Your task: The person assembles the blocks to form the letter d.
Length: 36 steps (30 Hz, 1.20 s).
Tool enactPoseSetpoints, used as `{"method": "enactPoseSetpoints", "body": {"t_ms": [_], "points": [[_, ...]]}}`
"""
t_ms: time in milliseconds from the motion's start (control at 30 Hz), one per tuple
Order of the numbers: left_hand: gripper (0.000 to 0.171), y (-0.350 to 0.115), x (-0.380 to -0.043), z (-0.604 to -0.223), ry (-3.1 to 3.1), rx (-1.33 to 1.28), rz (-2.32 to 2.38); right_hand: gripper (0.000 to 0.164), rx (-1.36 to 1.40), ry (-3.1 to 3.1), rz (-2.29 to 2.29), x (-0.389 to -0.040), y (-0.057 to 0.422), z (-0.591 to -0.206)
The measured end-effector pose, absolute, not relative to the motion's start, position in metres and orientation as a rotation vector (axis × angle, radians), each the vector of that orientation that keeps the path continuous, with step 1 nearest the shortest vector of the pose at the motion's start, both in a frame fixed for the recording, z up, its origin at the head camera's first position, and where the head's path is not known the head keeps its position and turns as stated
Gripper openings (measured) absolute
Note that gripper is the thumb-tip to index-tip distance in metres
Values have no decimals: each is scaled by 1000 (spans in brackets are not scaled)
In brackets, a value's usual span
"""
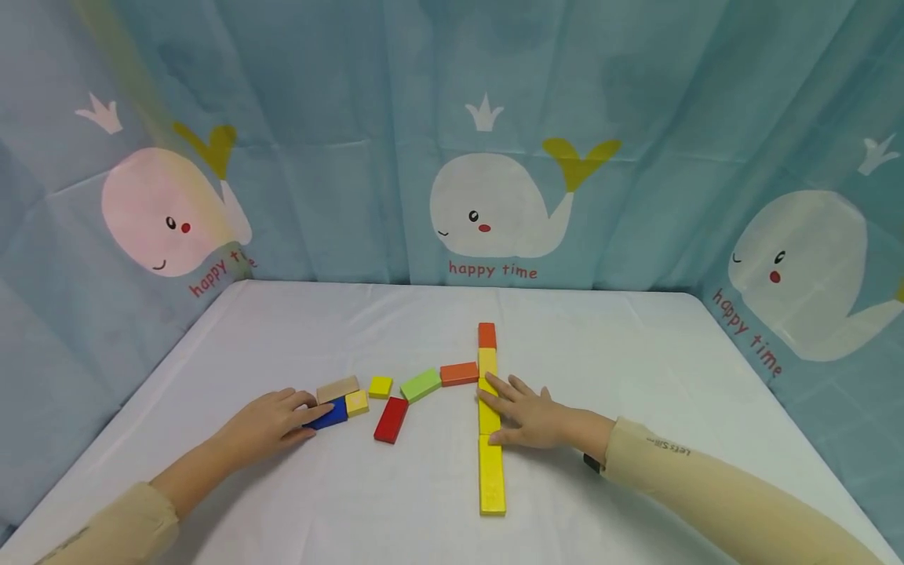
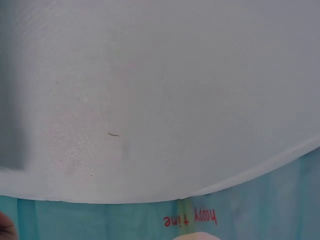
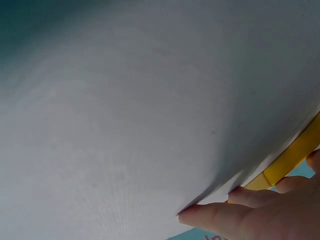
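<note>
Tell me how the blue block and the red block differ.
The blue block is partly covered by the left hand, whose finger rests on it; the red block has no hand on it.
The blue block lies more side to side, while the red block points mostly away from the person.
Both lie on the white tabletop.

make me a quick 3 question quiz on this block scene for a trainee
1. Which block is the left hand touching?
a) green b) blue c) red
2. True or false: the right hand rests on the red block.
3. Fill in: the block at the far end of the straight row of blocks is ____.

Key:
1. b, the blue block
2. False; its fingers touch a yellow block
3. orange
</note>
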<state>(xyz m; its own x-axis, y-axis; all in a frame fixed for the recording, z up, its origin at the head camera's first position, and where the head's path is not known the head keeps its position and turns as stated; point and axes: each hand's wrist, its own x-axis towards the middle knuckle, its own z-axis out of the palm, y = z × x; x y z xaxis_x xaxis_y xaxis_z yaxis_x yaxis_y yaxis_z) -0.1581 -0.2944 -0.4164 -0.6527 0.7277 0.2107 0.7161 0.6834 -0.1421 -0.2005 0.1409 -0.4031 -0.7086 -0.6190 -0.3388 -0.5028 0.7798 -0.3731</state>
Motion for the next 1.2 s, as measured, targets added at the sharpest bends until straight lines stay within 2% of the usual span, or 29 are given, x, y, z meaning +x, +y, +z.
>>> {"method": "enactPoseSetpoints", "body": {"t_ms": [133, 267, 567, 800, 900, 1033, 1200], "points": [[41, -301, -157, -415, -2609, -1214, -55, 76, -835, 2525, -343, -199, 140, -403], [33, -300, -154, -410, -2525, -1310, -170, 75, -831, 2522, -338, -198, 139, -403], [24, -250, -142, -403, -2334, -1621, -146, 75, -851, 2535, -321, -200, 142, -404], [44, -225, -133, -410, -2294, -1722, -80, 75, -871, 2536, -333, -201, 142, -404], [26, -223, -128, -416, -2225, -1653, -9, 75, -864, 2537, -336, -201, 142, -405], [57, -224, -120, -425, -2143, -1557, 16, 75, -855, 2535, -328, -201, 142, -406], [52, -223, -118, -429, -2151, -1531, 1, 76, -847, 2538, -320, -202, 142, -407]]}}
